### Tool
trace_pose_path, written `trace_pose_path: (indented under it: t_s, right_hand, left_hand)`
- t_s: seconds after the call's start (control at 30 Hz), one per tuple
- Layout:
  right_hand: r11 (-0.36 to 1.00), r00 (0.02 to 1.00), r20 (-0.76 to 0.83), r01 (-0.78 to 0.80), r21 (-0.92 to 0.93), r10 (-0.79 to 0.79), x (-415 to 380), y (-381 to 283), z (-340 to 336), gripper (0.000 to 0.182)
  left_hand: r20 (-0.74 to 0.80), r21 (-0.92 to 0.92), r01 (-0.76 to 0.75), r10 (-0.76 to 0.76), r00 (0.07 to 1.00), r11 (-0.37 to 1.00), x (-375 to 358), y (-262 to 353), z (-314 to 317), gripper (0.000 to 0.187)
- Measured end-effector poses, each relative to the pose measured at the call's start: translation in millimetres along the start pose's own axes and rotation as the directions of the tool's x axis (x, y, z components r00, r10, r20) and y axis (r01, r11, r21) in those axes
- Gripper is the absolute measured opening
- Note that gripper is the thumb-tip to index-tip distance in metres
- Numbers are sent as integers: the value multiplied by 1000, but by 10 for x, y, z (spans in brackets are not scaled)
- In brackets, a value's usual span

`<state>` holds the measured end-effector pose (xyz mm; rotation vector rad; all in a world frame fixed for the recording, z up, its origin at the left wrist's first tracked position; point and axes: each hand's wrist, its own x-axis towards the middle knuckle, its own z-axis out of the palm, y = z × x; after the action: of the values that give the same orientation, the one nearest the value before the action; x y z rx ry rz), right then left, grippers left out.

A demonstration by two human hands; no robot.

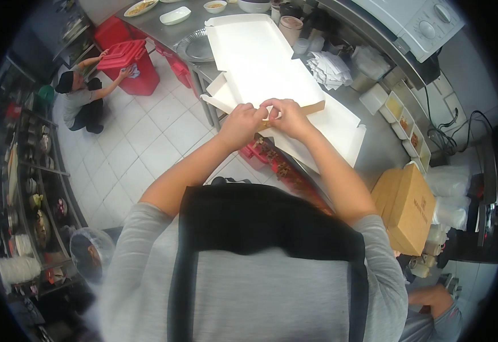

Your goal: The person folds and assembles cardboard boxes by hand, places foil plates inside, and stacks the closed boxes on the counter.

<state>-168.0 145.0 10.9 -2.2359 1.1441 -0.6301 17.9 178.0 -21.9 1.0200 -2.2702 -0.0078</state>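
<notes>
A cardboard box [274, 80], white inside and brown outside, lies partly folded on the metal counter with its lid laid back. At its near edge, my left hand [242, 125] is closed, fingers pinching the box's side flap. Close beside it, my right hand [287, 117] is also closed, thumb and fingers pressed together on the same edge. The exact fold between the fingertips is hidden by the hands. Beneath the box, another flat white cardboard sheet [340, 128] sticks out to the right.
A foil tray [196, 45] and a white dish [175, 16] stand on the counter [374, 151]. Papers [328, 69], condiment containers [397, 108] and a brown carton [404, 208] are to the right. At left, a crouching person [80, 100] wipes a red bin [132, 68]. Another person's arm [431, 296] shows lower right.
</notes>
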Motion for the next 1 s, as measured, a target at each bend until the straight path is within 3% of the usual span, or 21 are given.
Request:
trace_pose_path:
  t_s: [0.1,0.17,0.27,0.37,0.43,0.5,0.6,0.77,0.9,1.0]
  right_hand:
    - [952,979,-18,191,-240,-201,-58,74,39,23]
    - [950,986,-23,151,-275,-164,-144,90,-32,11]
    - [909,995,31,103,-403,-99,-387,114,-287,4]
    - [844,999,40,25,-536,-4,-807,438,-642,9]
    - [668,936,-193,-347,-658,296,-1120,648,-971,13]
    - [463,784,-564,-614,-640,259,-1408,739,-1154,24]
    - [443,676,-673,-724,-529,302,-1432,438,-1246,31]
    - [832,877,-418,-404,-379,236,-901,184,-586,26]
    - [916,970,-228,-169,-365,88,-288,-13,60,23]
    - [924,984,-176,-97,-369,33,17,-164,362,27]
  left_hand:
    - [40,16,6,-7,999,1000,57,68,-15,27]
    - [40,30,62,-63,997,998,91,78,-11,30]
    - [50,-185,166,-159,986,969,135,172,-157,40]
    - [-140,-111,7,-22,990,994,112,-53,-264,52]
    - [-108,-46,53,-58,992,998,39,-347,-356,52]
    - [-165,42,82,-74,984,996,16,-666,-429,53]
    - [-97,138,117,-104,990,984,19,-1107,-543,58]
    - [177,218,-62,22,984,974,212,-1503,-621,65]
    - [325,133,-320,264,908,938,453,-1956,-458,42]
    - [540,86,-454,341,769,887,711,-2023,-431,18]
